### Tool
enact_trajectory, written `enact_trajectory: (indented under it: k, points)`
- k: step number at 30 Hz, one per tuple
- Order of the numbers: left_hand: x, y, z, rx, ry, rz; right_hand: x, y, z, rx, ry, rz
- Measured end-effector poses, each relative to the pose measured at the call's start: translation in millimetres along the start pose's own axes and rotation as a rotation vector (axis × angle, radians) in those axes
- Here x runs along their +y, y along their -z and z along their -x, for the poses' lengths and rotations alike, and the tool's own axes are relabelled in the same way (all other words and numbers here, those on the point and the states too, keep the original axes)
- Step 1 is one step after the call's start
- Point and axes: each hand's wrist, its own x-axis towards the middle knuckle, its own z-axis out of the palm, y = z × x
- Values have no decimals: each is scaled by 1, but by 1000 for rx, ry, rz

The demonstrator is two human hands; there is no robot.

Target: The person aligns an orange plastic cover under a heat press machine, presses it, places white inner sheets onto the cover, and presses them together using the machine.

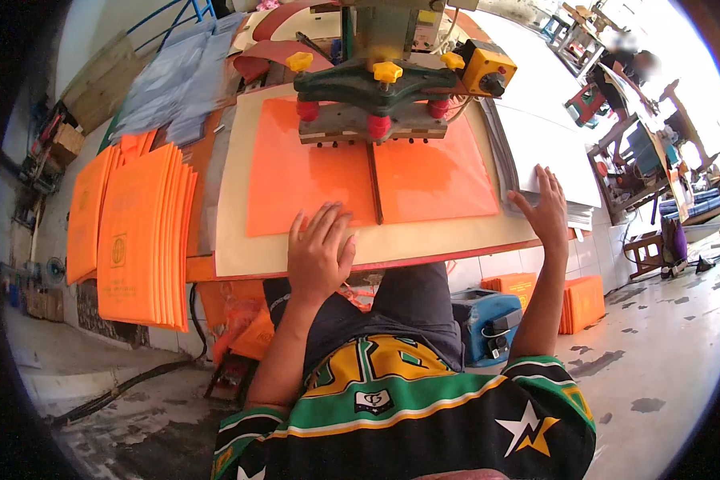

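An orange plastic folder cover (312, 180) lies spread flat on a cream board (240, 248), with a dark strip down its middle. My left hand (322, 248) rests at the cover's near left edge, fingers stretched out over it. To the right, my right hand (546, 210) lies on the near part of a stack of white sheets (548, 144), thumb apart from the fingers. Over the far part of the cover hangs a press head (372, 120) with red posts and yellow knobs (388, 73). Whether it touches the cover, I cannot tell.
Printed orange folders (140, 240) stand in a pile at the left edge. Behind them lie clear plastic sleeves (172, 76). A yellow control box (488, 70) sits beside the press. Below are a blue machine (488, 320) and orange stacks (582, 304). Another person (616, 72) is at the far right.
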Motion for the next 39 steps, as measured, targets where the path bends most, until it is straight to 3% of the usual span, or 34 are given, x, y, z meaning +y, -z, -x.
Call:
enact_trajectory:
  k: [9,12,14,18,26,28,32,34,35,37,39]
  points:
    - [2,-1,0,26,13,-6,-15,23,3,57,23,37]
    - [1,-1,1,30,11,-5,-10,44,-9,-32,50,-112]
    - [-1,-1,1,8,13,-1,3,47,-21,-154,-53,-139]
    - [0,-1,1,5,24,12,15,45,-43,-97,-37,8]
    - [0,-1,1,-2,26,22,22,46,-53,76,44,-104]
    - [-2,-3,2,-2,23,20,13,58,-52,-114,-122,-43]
    - [-3,-3,3,-2,19,14,23,52,-55,-192,-141,34]
    - [-3,-3,2,-5,22,14,39,37,-54,58,25,-132]
    - [-3,-3,2,-9,25,14,47,36,-56,59,27,-132]
    - [-2,-3,2,-6,28,17,57,37,-61,-108,-298,-240]
    - [-2,-3,2,-6,30,21,66,28,-59,-76,-320,-353]
